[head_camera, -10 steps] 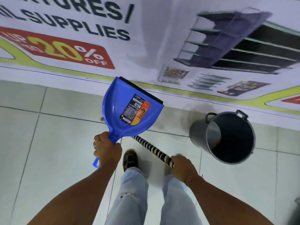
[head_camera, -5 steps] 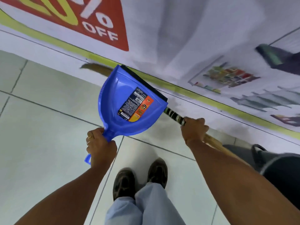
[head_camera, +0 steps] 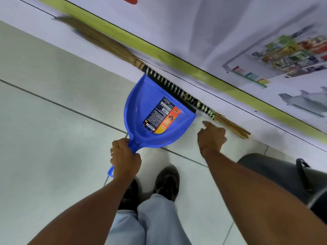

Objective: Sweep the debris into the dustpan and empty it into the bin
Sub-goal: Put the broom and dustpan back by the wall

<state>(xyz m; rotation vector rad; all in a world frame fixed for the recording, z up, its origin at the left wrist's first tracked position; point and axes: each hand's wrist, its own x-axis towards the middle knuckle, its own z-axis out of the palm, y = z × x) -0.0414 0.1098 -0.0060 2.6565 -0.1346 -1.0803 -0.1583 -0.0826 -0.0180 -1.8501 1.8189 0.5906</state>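
Note:
My left hand (head_camera: 125, 157) grips the handle of a blue dustpan (head_camera: 157, 114) with a label inside its scoop; its black lip touches the broom. The straw broom (head_camera: 160, 80), its handle wrapped in black and silver bands, lies on the floor along the foot of the wall banner. Its bristles fan out to the upper left. My right hand (head_camera: 211, 137) hovers just short of the broom's handle end, fingers apart and holding nothing. The dark grey bin (head_camera: 276, 171) stands at the right, partly hidden behind my right forearm. I see no debris.
A large printed banner (head_camera: 203, 29) with a green stripe covers the wall ahead. The floor is pale tile (head_camera: 49, 138) with dark grout lines. My two black shoes (head_camera: 167, 183) and light jeans are below the dustpan.
My right hand has let go of the broom, which now lies flat against the wall. The dustpan has come down to the floor beside it. The view has tipped downward and left.

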